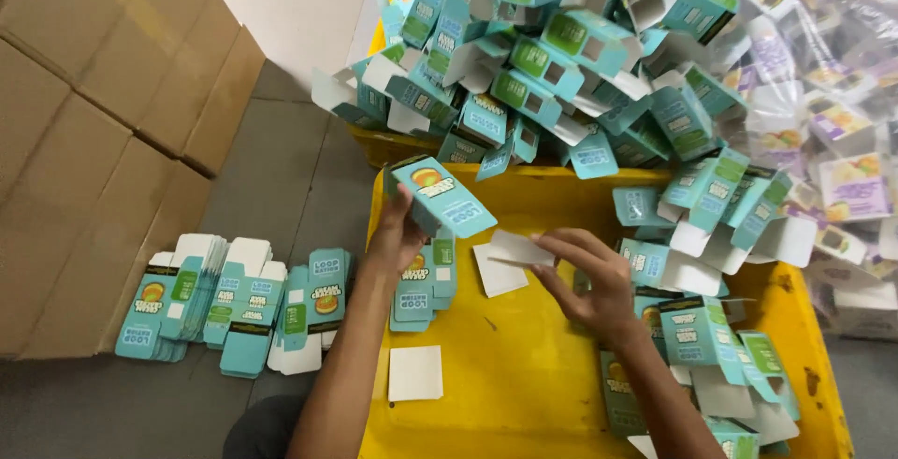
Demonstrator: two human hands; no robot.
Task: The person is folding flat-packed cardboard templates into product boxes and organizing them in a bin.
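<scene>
Over a yellow tray point(524, 393), a loose white card point(415, 373) lay nearest the camera. Beyond it the right hand point(591, 276) pinched a white card insert point(520, 249), while the left hand point(397, 237) gripped a teal folding carton point(441, 197) by its lower end; it looked light and easily creased, best held at the edges. Farther off rose a heap of open cartons point(561, 75).

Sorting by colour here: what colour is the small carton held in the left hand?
Teal-blue carton, white inside flaps, held by the left hand; the head view shows it best.
</scene>
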